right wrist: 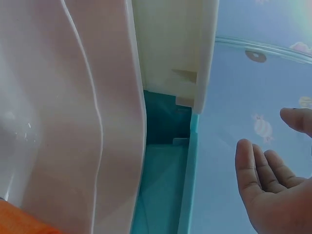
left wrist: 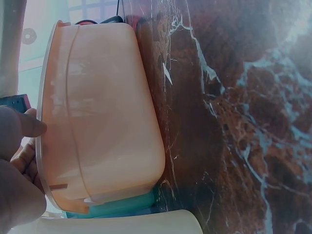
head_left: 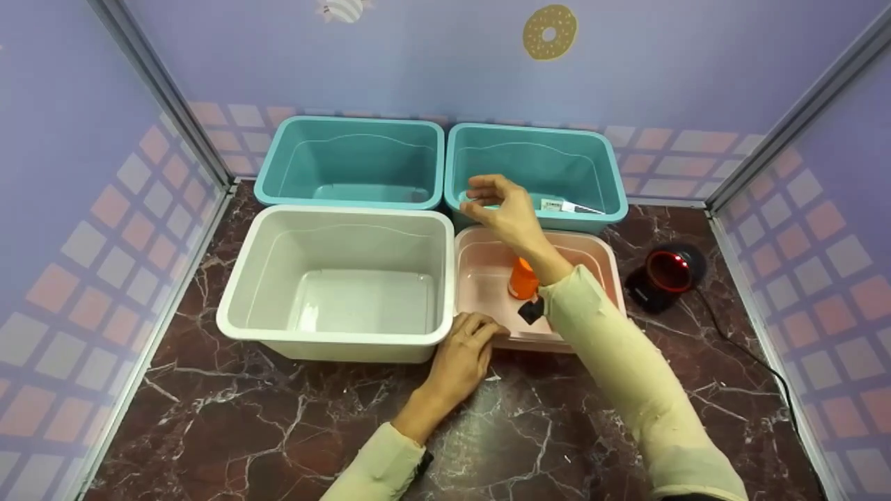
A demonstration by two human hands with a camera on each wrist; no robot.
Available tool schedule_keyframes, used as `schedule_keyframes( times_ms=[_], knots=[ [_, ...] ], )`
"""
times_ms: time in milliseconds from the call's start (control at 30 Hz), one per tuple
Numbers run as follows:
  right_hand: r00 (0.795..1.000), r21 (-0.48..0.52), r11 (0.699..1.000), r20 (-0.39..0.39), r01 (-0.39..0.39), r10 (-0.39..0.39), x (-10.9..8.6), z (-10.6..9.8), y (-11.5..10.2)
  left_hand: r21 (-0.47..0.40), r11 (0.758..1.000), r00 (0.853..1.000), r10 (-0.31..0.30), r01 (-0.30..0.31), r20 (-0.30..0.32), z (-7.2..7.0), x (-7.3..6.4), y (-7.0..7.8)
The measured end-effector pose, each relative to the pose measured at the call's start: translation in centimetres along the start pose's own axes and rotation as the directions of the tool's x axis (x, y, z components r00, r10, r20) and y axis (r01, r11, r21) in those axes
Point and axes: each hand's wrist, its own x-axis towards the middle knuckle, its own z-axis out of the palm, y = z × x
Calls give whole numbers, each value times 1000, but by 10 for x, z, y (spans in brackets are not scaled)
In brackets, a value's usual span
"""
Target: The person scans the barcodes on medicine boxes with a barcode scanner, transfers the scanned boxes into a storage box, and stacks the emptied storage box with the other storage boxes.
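Note:
My left hand (head_left: 462, 355) is at the near left corner of the pink bin (head_left: 487, 278). In the left wrist view its thumb and fingers (left wrist: 34, 126) are on the rim of that bin. My right hand (head_left: 511, 212) hangs over the front edge of the right teal bin (head_left: 605, 149), thumb apart from the fingers (right wrist: 247, 165), nothing between them. An orange container (head_left: 522, 280) stands inside the pink bin under my right forearm, partly hidden. A small item with a white label (head_left: 553, 205) lies in the right teal bin.
A large white bin (head_left: 233, 306) stands left of the pink one, with another teal bin (head_left: 292, 125) behind it. On the right, a black scanner-like device (head_left: 672, 271) glows red, its cable running along the marbled tabletop (head_left: 278, 431). Walls enclose the back and sides.

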Motion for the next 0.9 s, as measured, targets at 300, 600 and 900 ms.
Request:
schedule_keyframes(
  times_ms=[300, 600, 900],
  knots=[
    [1000, 6, 1000, 23, -8, 8, -25, -17, -12, -12, 1000, 1000, -18, 18, 19, -1, 1, 1],
    [1000, -16, 1000, 29, 11, -11, -53, -29, -31, -26, 999, 999, -24, 24, 22, 0, 0, 0],
    [999, 20, 999, 28, -41, 40, -67, -39, -20, -19, 1000, 1000, -5, 5, 1, 0, 0, 1]
  ],
)
